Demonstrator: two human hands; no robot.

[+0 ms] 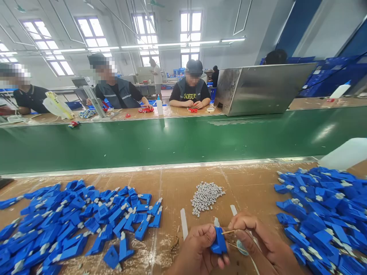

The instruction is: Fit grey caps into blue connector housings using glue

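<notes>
In front of the grey pile point(205, 196), left fingers point(205, 237) grip a blue part point(219, 243); right fingers point(245, 221) pinch a thin stick point(229, 232).

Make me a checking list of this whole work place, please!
Surface: brown tabletop, with scuffs and shiny patches.
Main things: blue part in hand; left blue pile, right blue pile, small grey pieces between.
Clutter: white strip lying flat.
Hands: left hand holds the blue part; right hand pinches a thin stick pointing at it.
Cables: nothing seen among the parts.
Surroundings: green surface, people beyond.
</notes>
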